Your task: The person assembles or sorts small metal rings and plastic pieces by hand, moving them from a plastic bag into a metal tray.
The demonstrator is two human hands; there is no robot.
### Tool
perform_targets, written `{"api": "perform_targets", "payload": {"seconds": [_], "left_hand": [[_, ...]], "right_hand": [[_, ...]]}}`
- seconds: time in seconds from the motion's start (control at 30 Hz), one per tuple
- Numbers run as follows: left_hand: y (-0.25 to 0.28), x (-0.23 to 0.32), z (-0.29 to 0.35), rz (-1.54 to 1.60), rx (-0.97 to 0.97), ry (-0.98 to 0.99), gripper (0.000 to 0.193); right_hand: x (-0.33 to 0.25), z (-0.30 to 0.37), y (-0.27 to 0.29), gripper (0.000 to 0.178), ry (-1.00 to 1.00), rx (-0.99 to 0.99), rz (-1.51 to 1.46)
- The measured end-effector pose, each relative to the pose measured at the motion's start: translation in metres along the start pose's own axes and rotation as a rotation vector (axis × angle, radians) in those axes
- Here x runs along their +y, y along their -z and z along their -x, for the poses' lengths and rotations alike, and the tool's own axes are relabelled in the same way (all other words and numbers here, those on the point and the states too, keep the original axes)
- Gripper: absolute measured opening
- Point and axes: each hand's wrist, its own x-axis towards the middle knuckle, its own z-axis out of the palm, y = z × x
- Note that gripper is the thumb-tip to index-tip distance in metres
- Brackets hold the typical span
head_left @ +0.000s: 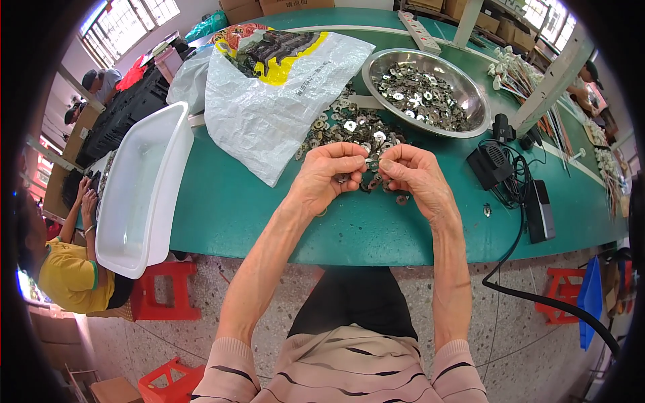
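Both my hands meet in front of a heap of small round metal pieces (346,127) on the green table (363,232). The fingertips of my left hand (328,176) are pinched together on a small metal piece, and more metal shows in its curled fingers. Close beside it, my right hand (418,176) pinches at the same spot with thumb and forefinger; what is between its tips is too small to make out. Behind the heap stands a wide steel bowl (478,111) holding many similar pieces.
A white woven bag (255,124) lies left of the heap. A white plastic tub (144,181) stands at the table's left edge, near a person in yellow (74,279). Black adapters (489,166) with tangled cables (516,185) lie right. A power strip (418,31) is behind.
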Motion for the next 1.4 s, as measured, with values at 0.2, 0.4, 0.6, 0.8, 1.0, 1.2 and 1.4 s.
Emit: {"api": "perform_targets", "payload": {"seconds": [0.2, 0.4, 0.6, 0.8, 1.0, 1.2, 1.4], "left_hand": [[-0.002, -0.002, 0.001, -0.016, -0.018, 0.012, 0.013], [-0.004, -0.001, 0.002, -0.061, -0.056, 0.059, 0.010], [-0.005, -0.002, 0.001, -0.062, -0.056, 0.065, 0.013], [-0.004, -0.003, 0.001, -0.141, -0.047, 0.050, 0.013], [0.011, 0.006, -0.003, 0.189, 0.060, -0.043, 0.011], [0.014, 0.005, -0.005, 0.300, 0.121, -0.067, 0.012], [0.015, 0.004, -0.004, 0.213, 0.050, -0.086, 0.010]], "right_hand": [[0.001, 0.000, -0.001, 0.011, -0.024, 0.008, -0.159], [0.004, -0.001, -0.002, 0.013, -0.048, 0.011, -0.145], [0.004, 0.000, -0.003, 0.015, -0.057, 0.013, -0.118], [0.003, 0.000, -0.009, 0.016, 0.017, -0.028, -0.117], [0.013, -0.006, -0.015, 0.012, 0.256, 0.125, 0.373], [0.016, -0.001, -0.025, 0.016, 0.477, 0.126, 0.818], [0.017, 0.002, -0.027, 0.013, 0.570, 0.076, 0.998]]}}
